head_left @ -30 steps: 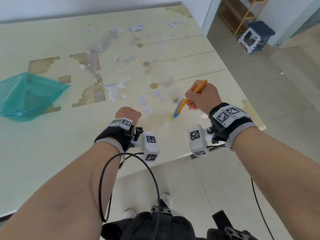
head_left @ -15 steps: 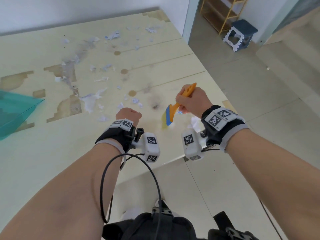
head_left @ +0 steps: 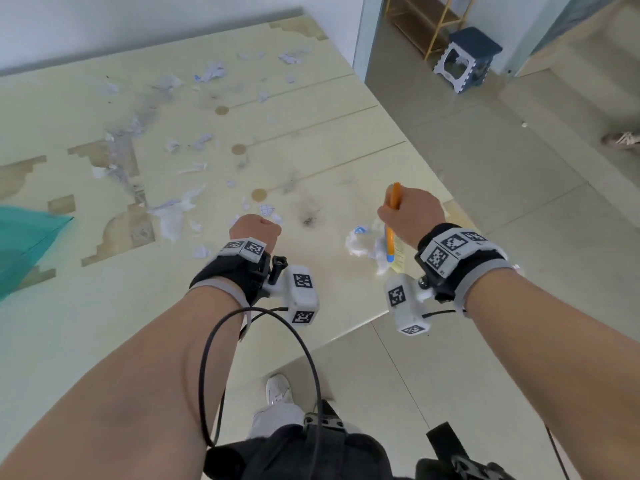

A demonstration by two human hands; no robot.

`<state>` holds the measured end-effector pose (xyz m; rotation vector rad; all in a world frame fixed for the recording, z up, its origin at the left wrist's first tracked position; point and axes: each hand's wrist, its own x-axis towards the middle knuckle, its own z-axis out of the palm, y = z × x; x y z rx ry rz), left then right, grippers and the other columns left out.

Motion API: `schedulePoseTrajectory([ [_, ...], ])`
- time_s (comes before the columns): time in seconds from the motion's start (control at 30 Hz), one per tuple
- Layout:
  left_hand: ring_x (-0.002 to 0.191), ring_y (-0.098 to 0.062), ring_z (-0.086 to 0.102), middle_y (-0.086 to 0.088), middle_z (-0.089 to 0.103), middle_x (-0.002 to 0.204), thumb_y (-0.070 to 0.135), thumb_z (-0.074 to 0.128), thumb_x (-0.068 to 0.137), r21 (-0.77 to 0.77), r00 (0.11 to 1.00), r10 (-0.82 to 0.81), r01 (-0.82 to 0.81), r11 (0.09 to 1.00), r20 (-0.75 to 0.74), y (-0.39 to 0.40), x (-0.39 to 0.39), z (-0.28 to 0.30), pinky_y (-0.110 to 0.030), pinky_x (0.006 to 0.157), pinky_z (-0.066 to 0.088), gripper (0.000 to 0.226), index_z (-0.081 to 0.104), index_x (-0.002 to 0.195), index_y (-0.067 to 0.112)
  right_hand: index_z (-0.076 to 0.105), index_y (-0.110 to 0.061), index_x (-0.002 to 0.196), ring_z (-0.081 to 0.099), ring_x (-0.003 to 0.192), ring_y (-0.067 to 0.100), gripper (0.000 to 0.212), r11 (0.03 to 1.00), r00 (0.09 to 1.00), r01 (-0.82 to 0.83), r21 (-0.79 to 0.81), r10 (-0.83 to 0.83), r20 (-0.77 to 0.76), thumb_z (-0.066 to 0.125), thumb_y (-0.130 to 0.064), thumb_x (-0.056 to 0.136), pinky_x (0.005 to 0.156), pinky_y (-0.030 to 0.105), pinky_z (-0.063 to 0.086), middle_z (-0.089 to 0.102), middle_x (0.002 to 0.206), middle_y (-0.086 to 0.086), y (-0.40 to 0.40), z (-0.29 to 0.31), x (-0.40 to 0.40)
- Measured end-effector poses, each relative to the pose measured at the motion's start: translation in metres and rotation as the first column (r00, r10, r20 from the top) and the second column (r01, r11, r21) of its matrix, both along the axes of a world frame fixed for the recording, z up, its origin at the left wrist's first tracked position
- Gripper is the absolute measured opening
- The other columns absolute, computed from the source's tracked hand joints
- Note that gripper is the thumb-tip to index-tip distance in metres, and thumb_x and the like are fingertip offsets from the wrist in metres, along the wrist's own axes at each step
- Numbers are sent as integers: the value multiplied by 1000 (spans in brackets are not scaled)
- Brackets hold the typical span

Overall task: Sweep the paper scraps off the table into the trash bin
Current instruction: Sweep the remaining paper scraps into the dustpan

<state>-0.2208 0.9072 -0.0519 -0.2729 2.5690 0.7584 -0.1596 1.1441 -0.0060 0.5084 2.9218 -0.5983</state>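
Note:
My right hand (head_left: 410,212) grips the orange handle of a small brush (head_left: 390,242) with a blue collar and pale bristles, held near the table's front right corner. A little heap of white paper scraps (head_left: 360,241) lies against the brush on its left. More paper scraps (head_left: 173,211) are strewn over the middle and far part of the pale yellow table (head_left: 86,306). My left hand (head_left: 255,229) is curled into a fist over the table and holds nothing. A teal trash bin (head_left: 24,244) pokes in at the left edge.
The table's front edge runs diagonally just below my wrists, with tiled floor and my shoe beyond it. The tabletop has several patches of peeled veneer (head_left: 119,233). A blue-and-white step stool (head_left: 465,58) and a yellow shelf stand on the floor at the far right.
My right hand has dragged the brush toward me and to the right, gathering scraps into a heap near the front corner. The view has shifted right, so less of the bin shows.

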Motion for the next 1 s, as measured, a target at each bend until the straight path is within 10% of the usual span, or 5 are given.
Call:
schedulePoseTrajectory([
  [0.23, 68, -25, 44, -4, 48, 63, 20, 53, 88, -23, 999, -38, 38, 999, 14, -5, -18, 5, -22, 49, 29, 26, 48, 62, 16, 52, -13, 73, 58, 70, 33, 10, 883, 976, 1, -470, -103, -191, 54, -13, 83, 71, 46, 50, 53, 66, 6, -37, 11, -16],
  [0.5, 74, -24, 45, -7, 52, 76, 19, 53, 89, 20, 1000, -2, 3, 1000, -18, -16, -32, 6, -25, 65, 36, 13, 52, 77, 15, 50, -12, 78, 50, 69, 32, 14, 955, 950, 284, 86, -268, -160, 45, -22, 86, 60, 32, 33, 44, 59, 0, 21, 11, -23],
  [0.8, 73, -23, 46, -2, 50, 64, 17, 54, 87, 37, 998, 68, -68, 997, -5, -35, -38, 9, -21, 50, 32, 11, 55, 76, 16, 53, -14, 80, 54, 77, 31, 8, 962, 988, -98, -254, 63, -142, 51, -17, 87, 71, 37, 41, 56, 74, 8, -67, -3, -48],
  [1.0, 80, -25, 53, -7, 60, 85, 19, 55, 89, 64, 998, 58, -59, 996, 16, -42, -49, 13, -26, 68, 39, 9, 60, 84, 13, 49, -14, 78, 49, 66, 30, 13, 971, 908, 213, -105, -237, -347, 46, -23, 87, 59, 32, 35, 49, 61, 1, -32, 17, -61],
])
